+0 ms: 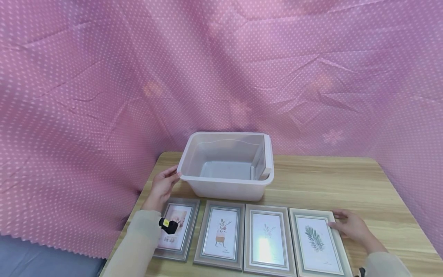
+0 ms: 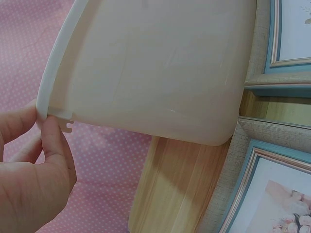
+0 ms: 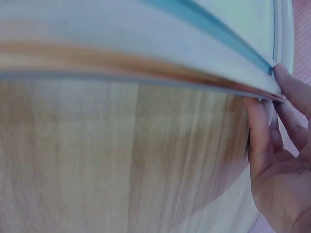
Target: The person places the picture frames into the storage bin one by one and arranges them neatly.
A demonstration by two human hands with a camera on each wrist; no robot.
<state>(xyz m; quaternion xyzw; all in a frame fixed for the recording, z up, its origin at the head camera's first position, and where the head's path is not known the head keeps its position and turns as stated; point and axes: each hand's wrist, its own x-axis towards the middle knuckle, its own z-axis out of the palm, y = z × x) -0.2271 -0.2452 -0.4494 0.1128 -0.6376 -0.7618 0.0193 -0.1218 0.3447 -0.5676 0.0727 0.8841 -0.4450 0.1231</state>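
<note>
My left hand [image 1: 163, 187] pinches the rim of a white plastic bin [image 1: 225, 190] at its near left corner; in the left wrist view the thumb and fingers [image 2: 54, 141] close round the lip. At the right end of a row of picture frames, my right hand [image 1: 353, 227] grips the far right corner of the picture frame with a green leaf print [image 1: 316, 242]. In the right wrist view, the fingers [image 3: 260, 128] are under the edge of that frame and the thumb is above it. Another frame [image 1: 263, 156] stands on edge inside the bin, against its right wall.
Left of the leaf frame lie a frame with a glare spot [image 1: 270, 238], a frame with a potted plant print [image 1: 220, 234] and a frame with a pink print [image 1: 180, 238]. All rest on a wooden table [image 1: 325, 181]. Pink dotted cloth [image 1: 221, 77] hangs behind.
</note>
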